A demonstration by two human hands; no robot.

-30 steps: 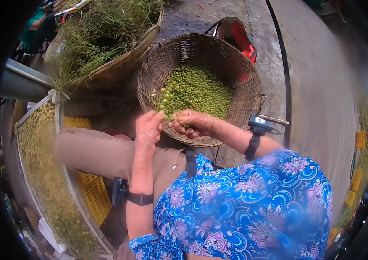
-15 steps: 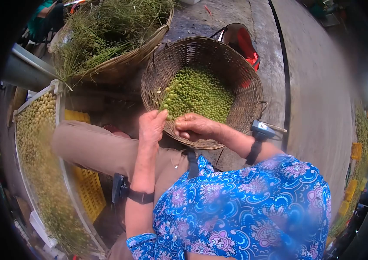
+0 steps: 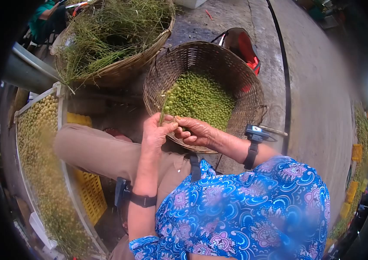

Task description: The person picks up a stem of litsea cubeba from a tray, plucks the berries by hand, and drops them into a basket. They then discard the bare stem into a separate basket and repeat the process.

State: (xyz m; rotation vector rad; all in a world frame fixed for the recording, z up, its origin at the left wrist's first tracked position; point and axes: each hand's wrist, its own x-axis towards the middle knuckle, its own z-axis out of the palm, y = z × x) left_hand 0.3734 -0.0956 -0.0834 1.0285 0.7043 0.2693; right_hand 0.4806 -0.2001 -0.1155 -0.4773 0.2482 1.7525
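A round woven basket (image 3: 245,102) in front of me holds a heap of small round green fruits (image 3: 201,95). Over its near rim, my left hand (image 3: 154,132) is closed on a green fruit sprig (image 3: 164,108), whose stem sticks up past the fingers with a few fruits near its top. My right hand (image 3: 195,131) is right beside it, its fingers curled and thumb pressed in. The fingertips of both hands almost meet. What lies inside the right hand's curl is mostly hidden.
A larger basket (image 3: 123,65) heaped with thin green stems (image 3: 110,32) stands at the upper left. Left of my knee is a framed tray (image 3: 64,143) of yellowish fruits, beside a yellow crate (image 3: 89,190). A dark and red bag (image 3: 243,45) lies behind the fruit basket.
My hands have drawn closer together, and my left hand has turned so its fingers point more towards the right one. The sprig's stem now shows more plainly above it.
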